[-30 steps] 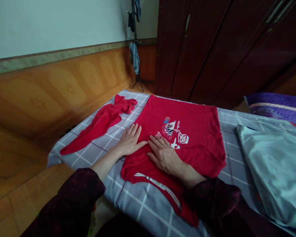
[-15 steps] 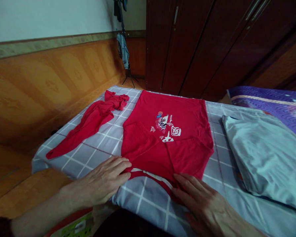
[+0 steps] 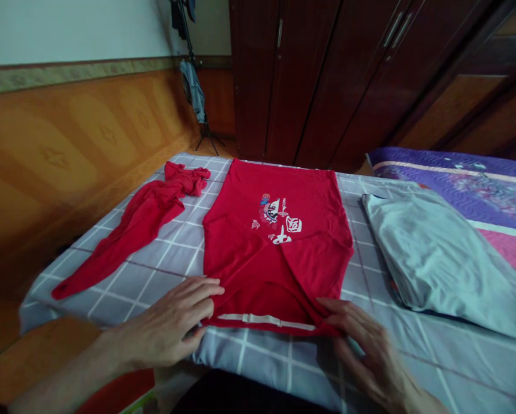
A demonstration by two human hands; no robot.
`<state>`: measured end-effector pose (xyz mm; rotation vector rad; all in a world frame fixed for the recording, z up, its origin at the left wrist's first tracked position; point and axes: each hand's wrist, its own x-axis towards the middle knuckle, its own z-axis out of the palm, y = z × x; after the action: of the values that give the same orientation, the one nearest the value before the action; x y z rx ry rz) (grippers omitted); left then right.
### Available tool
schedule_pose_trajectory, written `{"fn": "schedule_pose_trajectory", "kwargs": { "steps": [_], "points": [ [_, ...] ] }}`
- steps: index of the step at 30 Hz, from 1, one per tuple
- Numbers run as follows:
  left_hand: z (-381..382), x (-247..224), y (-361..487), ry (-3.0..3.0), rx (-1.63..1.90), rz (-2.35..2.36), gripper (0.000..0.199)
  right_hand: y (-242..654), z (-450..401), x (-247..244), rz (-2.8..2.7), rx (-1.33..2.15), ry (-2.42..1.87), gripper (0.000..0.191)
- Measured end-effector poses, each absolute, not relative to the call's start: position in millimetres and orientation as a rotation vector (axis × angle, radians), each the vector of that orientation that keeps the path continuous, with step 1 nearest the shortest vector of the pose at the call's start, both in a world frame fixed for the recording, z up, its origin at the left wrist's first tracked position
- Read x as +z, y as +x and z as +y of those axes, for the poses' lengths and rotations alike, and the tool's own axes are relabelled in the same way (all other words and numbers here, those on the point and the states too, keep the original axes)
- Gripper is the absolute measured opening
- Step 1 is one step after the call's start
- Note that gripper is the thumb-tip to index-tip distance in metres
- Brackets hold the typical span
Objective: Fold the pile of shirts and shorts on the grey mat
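A red T-shirt (image 3: 275, 259) lies flat and folded on the grey checked bedsheet (image 3: 111, 282), with a white-and-dark print at its middle and a white strip along its near edge. My left hand (image 3: 167, 319) rests at the shirt's near left corner, fingers apart, tips on the red cloth. My right hand (image 3: 365, 351) is at the near right corner, its slightly blurred fingers seeming to pinch the cloth. A twisted red garment (image 3: 141, 218) lies loose on the sheet to the left of the shirt.
A pale grey-blue pillow (image 3: 434, 259) lies right of the shirt, beside a purple quilt (image 3: 469, 190). Behind the bed stand a dark wardrobe (image 3: 310, 75) and a clothes stand (image 3: 192, 86). A wood-panelled wall (image 3: 68, 144) runs along the left.
Both hands have moved from the shirt's middle to its near edge. The near part of the shirt now lies folded, with the white strip straight. The view has turned slightly.
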<state>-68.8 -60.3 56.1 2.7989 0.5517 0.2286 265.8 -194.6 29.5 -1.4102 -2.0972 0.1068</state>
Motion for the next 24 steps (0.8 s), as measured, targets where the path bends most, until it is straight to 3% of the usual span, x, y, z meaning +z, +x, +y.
{"fn": "schedule_pose_trajectory", "kwargs": {
  "steps": [7,14,19,24],
  "points": [
    [-62.7,36.0,-67.6,2.956,0.736,0.513,0.023,260.7,-197.5,6.1,-2.216,-0.228,-1.56,0.06],
    [-44.0,13.3,-74.3,3.066,0.646,0.625,0.06,259.6,-188.0,7.9,-2.217,-0.267,-1.454,0.042],
    [-40.3,14.0,-76.1,3.053,0.585,0.382,0.06,263.6,-188.7,24.1,-2.151,-0.122,-1.44,0.039],
    [-38.0,14.0,-73.9,3.054,0.453,0.564,0.068,268.4,-188.3,19.4,-2.191,-0.129,-1.544,0.04]
  ]
}}
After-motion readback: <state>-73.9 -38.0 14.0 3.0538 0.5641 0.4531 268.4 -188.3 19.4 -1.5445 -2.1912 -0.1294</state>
